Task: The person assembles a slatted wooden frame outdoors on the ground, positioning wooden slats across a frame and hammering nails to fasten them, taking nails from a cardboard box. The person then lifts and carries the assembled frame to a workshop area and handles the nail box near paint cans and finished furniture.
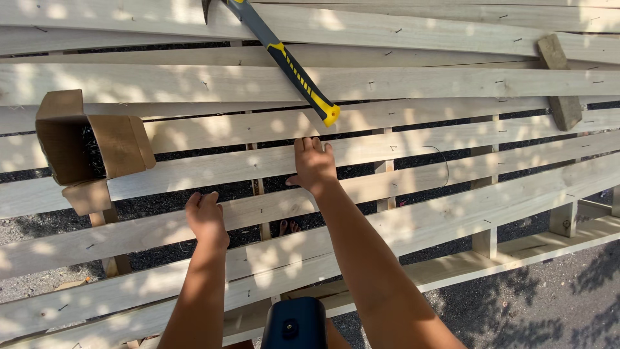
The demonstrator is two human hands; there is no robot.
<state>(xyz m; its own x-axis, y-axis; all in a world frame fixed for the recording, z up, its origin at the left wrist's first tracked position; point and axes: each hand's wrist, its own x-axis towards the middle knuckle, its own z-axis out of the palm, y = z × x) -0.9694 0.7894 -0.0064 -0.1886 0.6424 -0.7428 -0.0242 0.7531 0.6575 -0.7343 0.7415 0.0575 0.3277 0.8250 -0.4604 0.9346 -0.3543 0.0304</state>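
Head view: left hand (pixel 206 218) and right hand (pixel 314 163), fingers flat, press pale wooden slats (pixel 400 145) below yellow-handled hammer (pixel 294 68); aligning underway, nailing likely follows.

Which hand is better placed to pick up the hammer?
Probably the right hand: it lies flat on a slat just below the hammer handle's yellow end. The left hand rests lower, farther away.

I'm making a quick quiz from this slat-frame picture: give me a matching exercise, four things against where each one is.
Things:
1. hammer
2. cardboard box
3. wooden block
4. dark tool

Places:
A. bottom edge, between the forearms
B. far right, lying across the slats
C. left side, open, on the slats
D. top centre, handle end just above the right hand

Pairs: 1-D, 2-C, 3-B, 4-A
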